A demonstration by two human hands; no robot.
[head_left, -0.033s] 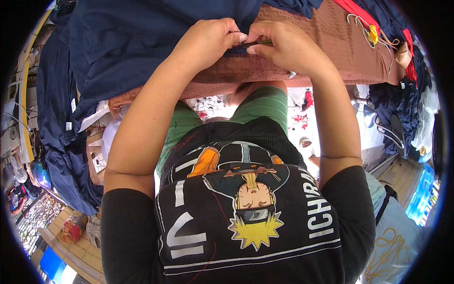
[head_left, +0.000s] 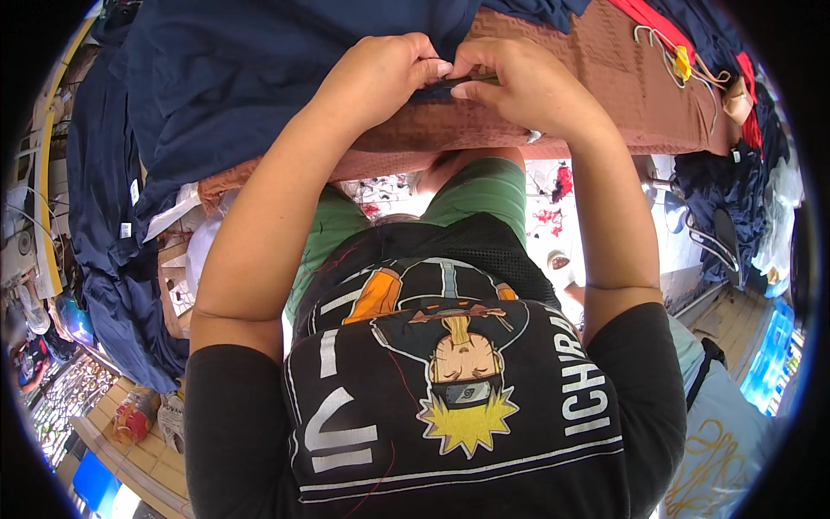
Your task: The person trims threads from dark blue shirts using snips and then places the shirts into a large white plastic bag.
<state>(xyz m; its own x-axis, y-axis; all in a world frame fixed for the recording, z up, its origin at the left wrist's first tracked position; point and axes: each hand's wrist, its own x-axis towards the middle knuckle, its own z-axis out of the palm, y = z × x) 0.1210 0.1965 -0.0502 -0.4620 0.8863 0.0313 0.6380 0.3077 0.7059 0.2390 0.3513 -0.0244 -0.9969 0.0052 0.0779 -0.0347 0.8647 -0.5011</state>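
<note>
Dark navy fabric (head_left: pixel 259 78) spreads over the brown cloth-covered table in front of me. My left hand (head_left: pixel 389 76) is closed at the fabric's near edge, its thumb and fingertips pinched on the navy cloth. Close beside it, almost touching, my right hand (head_left: pixel 519 82) is closed too, thumb and forefinger brought together. A thin, dark and greenish slim item (head_left: pixel 486 80) shows between the right fingers; most of it is hidden by them, and its kind is unclear.
The brown patterned table cover (head_left: pixel 596 78) extends right, carrying pale cords (head_left: pixel 670 56) with a yellow piece and red cloth (head_left: pixel 648 17). More navy garments (head_left: pixel 108 216) hang at the left. Thread scraps (head_left: pixel 546 218) litter the floor. A light blue cushion (head_left: pixel 722 441) lies at lower right.
</note>
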